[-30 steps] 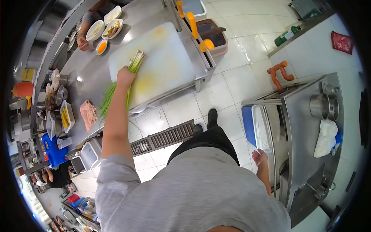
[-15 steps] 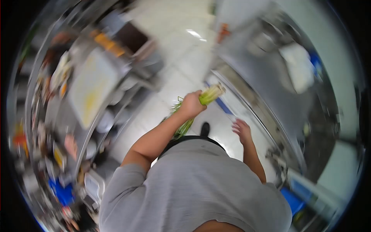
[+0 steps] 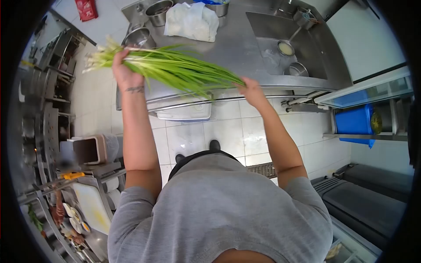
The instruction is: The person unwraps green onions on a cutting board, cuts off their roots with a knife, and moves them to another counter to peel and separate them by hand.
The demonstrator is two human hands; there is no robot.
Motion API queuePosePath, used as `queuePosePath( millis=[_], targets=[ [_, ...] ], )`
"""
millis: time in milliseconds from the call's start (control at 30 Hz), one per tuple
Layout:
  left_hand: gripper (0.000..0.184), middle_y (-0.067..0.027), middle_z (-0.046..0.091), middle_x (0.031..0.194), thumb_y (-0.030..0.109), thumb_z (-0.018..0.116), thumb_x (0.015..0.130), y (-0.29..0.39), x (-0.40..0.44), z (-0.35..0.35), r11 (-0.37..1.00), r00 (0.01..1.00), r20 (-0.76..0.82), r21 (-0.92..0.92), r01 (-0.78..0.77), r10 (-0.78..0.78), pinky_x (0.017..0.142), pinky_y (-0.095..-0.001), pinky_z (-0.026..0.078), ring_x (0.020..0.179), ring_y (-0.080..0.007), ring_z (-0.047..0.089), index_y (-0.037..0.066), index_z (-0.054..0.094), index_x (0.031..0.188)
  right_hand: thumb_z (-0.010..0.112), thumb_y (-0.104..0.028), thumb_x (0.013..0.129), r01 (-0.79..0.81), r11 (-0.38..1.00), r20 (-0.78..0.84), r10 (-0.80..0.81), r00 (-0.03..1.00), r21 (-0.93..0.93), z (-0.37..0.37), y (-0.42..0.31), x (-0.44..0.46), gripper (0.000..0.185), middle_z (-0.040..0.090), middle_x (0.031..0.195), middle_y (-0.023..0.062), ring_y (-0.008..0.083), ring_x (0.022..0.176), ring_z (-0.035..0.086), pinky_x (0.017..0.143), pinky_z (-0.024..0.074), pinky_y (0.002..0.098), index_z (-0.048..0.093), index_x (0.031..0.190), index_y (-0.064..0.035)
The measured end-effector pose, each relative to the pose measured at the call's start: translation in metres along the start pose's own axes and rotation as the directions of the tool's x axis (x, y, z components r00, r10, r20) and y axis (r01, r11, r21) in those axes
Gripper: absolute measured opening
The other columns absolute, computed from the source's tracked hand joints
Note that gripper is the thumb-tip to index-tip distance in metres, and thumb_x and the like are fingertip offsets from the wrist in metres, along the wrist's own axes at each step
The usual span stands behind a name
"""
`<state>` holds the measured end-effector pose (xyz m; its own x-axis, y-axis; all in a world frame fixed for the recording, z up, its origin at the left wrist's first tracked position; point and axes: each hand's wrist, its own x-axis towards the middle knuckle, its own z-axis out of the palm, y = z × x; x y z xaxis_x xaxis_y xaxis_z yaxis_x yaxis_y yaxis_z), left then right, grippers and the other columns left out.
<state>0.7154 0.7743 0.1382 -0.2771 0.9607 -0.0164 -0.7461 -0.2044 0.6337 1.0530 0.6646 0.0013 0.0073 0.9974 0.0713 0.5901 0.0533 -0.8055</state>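
Note:
A long bunch of green onions [image 3: 175,68] stretches sideways over the front edge of the steel counter [image 3: 239,57]. My left hand [image 3: 127,75] is wrapped round it near the pale root ends, which stick out to the left. At the other end, my right hand [image 3: 252,91] is closed on the thin green tips. The root ends are slightly blurred by motion. On the counter behind the bunch are a white plastic bag [image 3: 191,23] and a steel pot [image 3: 139,38], the pot partly behind the stalks.
A sink [image 3: 285,46] holding a steel pot [image 3: 296,69] is set into the counter's right side. Below the counter stands a pale bin [image 3: 184,113]. Blue crates [image 3: 353,120] sit on the right; a cutting board [image 3: 93,206] lies at lower left, near another person's hands.
My view has swung round to face the counter and sink. The green onions, held before only in my left hand, are now stretched out, and my formerly free right hand has taken their tips.

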Motion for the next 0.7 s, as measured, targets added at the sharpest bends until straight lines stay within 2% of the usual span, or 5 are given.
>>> queuePosePath(
  millis=[233, 333, 433, 533, 700],
  targets=[
    [0.013, -0.0139, 0.056, 0.078, 0.001, 0.050, 0.072, 0.048, 0.040, -0.043, 0.992, 0.992, -0.043, 0.042, -0.117, 0.119, 0.073, -0.0430, 0.051, 0.074, -0.0287, 0.058, 0.003, 0.048, 0.085, 0.053, -0.029, 0.091, -0.224, 0.928, -0.072, 0.256, 0.964, 0.298, -0.012, 0.027, 0.026, 0.027, 0.048, 0.060, -0.0007, 0.0089, 0.055, 0.043, 0.051, 0.0360, 0.0267, 0.066, 0.101, -0.0077],
    [0.011, -0.0137, 0.057, 0.077, 0.002, 0.051, 0.072, 0.067, 0.024, -0.046, 0.984, 0.985, -0.067, 0.091, -0.153, 0.159, 0.071, -0.0432, 0.052, 0.073, -0.0287, 0.058, 0.003, 0.049, 0.083, 0.053, -0.028, 0.091, -0.187, 0.779, -0.057, 0.274, 0.960, 0.599, -0.003, -0.003, 0.061, 0.027, 0.048, 0.063, -0.0042, 0.0061, 0.054, 0.040, 0.049, 0.0333, 0.0237, 0.066, 0.103, -0.0082],
    [0.012, -0.0117, 0.056, 0.075, 0.003, 0.052, 0.074, 0.075, -0.004, -0.056, 0.960, 0.982, -0.059, 0.231, -0.161, 0.179, 0.076, -0.0443, 0.052, 0.074, -0.0279, 0.058, 0.003, 0.050, 0.085, 0.052, -0.027, 0.093, -0.168, 0.696, 0.123, 0.114, 0.986, 0.698, -0.008, -0.082, 0.084, 0.029, 0.048, 0.066, -0.0043, 0.0025, 0.053, 0.036, 0.047, 0.0277, 0.0180, 0.061, 0.111, -0.0051],
    [0.012, -0.0083, 0.054, 0.072, 0.003, 0.052, 0.076, 0.072, -0.024, -0.070, 0.976, 0.976, -0.115, 0.143, -0.167, 0.184, 0.089, -0.0483, 0.048, 0.078, -0.0260, 0.057, 0.006, 0.049, 0.088, 0.053, -0.029, 0.092, -0.106, 0.708, 0.324, -0.180, 0.929, 0.698, 0.020, -0.171, 0.110, 0.032, 0.057, 0.074, 0.0006, 0.0060, 0.059, 0.045, 0.054, 0.0355, 0.0204, 0.064, 0.110, -0.0047],
    [0.009, -0.0099, 0.060, 0.078, 0.004, 0.054, 0.077, 0.076, -0.053, -0.083, 0.992, 0.998, -0.041, 0.114, -0.048, 0.053, 0.074, -0.0365, 0.050, 0.073, -0.0236, 0.059, 0.002, 0.052, 0.085, 0.055, -0.033, 0.091, 0.239, 0.859, 0.390, -0.432, 0.813, 0.453, 0.142, -0.312, 0.108, 0.039, 0.067, 0.098, 0.0116, 0.0189, 0.086, 0.060, 0.080, 0.0464, 0.0325, 0.064, 0.108, 0.0011]
  ],
)
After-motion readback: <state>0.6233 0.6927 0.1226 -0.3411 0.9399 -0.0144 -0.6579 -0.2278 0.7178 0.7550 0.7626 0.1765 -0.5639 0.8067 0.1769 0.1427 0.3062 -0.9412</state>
